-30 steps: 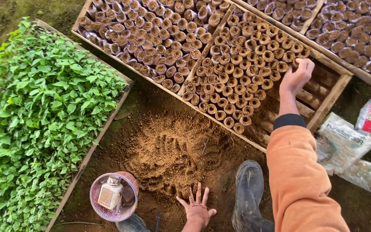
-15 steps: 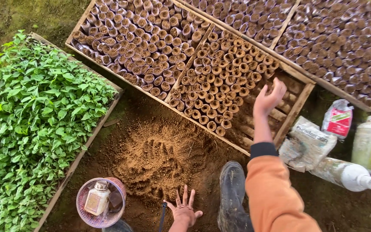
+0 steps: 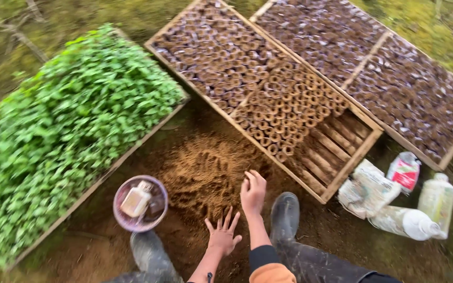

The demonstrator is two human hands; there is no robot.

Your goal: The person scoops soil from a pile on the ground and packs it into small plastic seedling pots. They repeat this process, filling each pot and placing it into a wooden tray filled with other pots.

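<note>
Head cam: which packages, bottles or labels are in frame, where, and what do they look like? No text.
Red and white pouch: right of the wooden tray, crumpled.
Pale printed sack: beside the pouch, creased, greyish white.
White bottle: lying on its side below the sack.
Pale greenish bottle: upright, far right, white cap.
Small labelled bottle: inside the pink basket, left of the hands, beige label, pale cap.

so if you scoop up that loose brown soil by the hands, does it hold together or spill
The soil pile looks dry and crumbly, with finger grooves raked through it, so it would probably trickle between the fingers. It likely clumps little. Both the left hand and right hand rest open on it.
</note>
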